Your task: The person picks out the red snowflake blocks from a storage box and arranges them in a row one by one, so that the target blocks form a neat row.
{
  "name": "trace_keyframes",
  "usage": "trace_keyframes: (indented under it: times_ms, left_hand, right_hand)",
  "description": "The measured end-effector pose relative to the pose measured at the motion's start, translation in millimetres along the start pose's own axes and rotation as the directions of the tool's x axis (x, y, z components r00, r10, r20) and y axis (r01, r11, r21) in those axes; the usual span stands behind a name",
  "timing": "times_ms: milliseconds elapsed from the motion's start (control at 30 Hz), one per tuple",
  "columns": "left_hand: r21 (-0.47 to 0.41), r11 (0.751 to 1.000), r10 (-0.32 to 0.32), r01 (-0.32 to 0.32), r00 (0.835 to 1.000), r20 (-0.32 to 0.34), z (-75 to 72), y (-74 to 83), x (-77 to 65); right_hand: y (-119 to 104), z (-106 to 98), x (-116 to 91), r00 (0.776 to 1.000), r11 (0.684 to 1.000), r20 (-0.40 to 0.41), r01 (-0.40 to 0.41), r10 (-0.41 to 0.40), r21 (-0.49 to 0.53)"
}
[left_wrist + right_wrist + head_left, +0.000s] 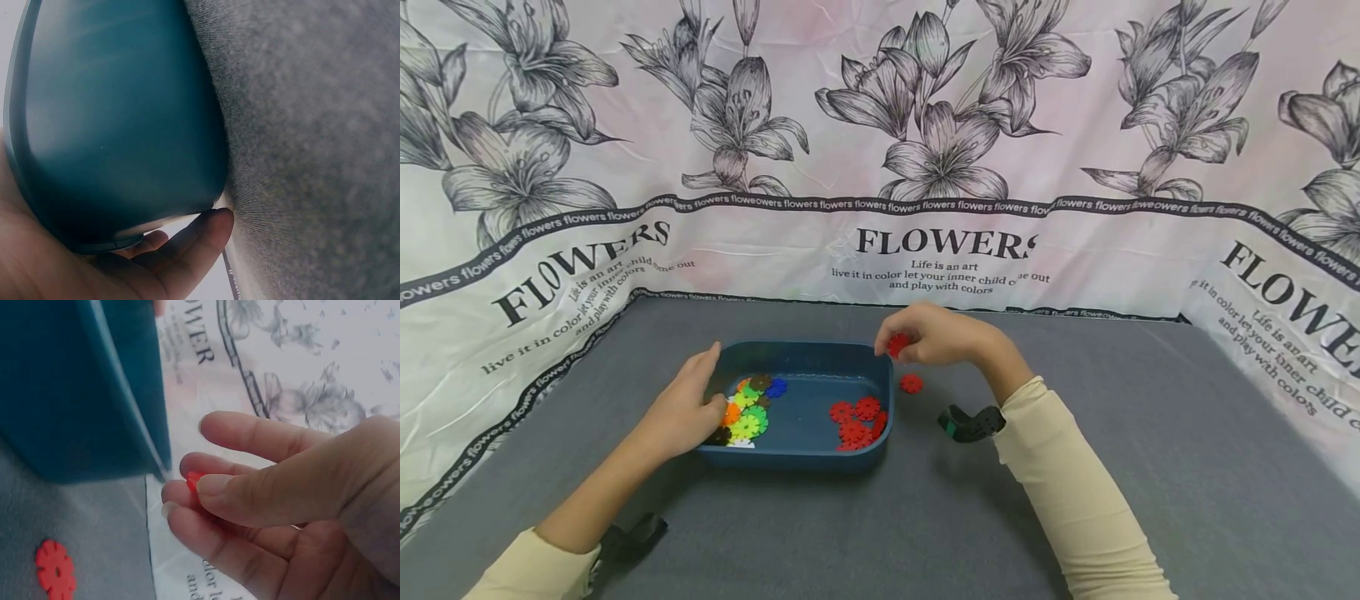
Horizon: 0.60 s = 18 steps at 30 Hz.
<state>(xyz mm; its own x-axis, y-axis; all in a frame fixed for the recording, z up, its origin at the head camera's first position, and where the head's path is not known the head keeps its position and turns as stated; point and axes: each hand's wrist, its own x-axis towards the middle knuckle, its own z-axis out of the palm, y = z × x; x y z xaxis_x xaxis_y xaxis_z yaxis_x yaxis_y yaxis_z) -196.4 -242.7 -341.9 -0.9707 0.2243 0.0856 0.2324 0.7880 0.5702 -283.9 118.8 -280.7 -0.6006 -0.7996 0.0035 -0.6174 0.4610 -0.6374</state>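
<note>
1. Head: flowered cloth [775, 250] behind; left hand [681, 417] grips the blue tray [797, 460]; right hand [936, 335] pinches a red disc [898, 345] by the tray's right rim.
2. Left wrist: tray wall blocks my view inside.
3. Right wrist: a loose disc [53, 564] lies near the tray.

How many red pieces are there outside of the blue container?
2 visible: one red piece is pinched in the right hand; a second red piece lies on the grey table, beside the blue container. The hand may hide more.
</note>
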Motion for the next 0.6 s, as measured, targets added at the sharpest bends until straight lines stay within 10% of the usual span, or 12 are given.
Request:
trace_keyframes:
  times_ms: [267, 600]
  left_hand:
    - [-0.008, 1.000, -0.003, 0.003, 1.000, -0.003, -0.6, 2.3, 0.1]
    - [-0.008, 1.000, -0.001, 0.001, 1.000, -0.002, 0.4, 1.0, 0.1]
  right_hand:
    - [16.8, -6.6, -7.1, 0.994, 0.980, 0.022, -0.105, 0.103, 0.171]
    - [39.0, -8.0, -12.9, 0.956, 0.956, 0.015, -0.294, 0.294, -0.022]
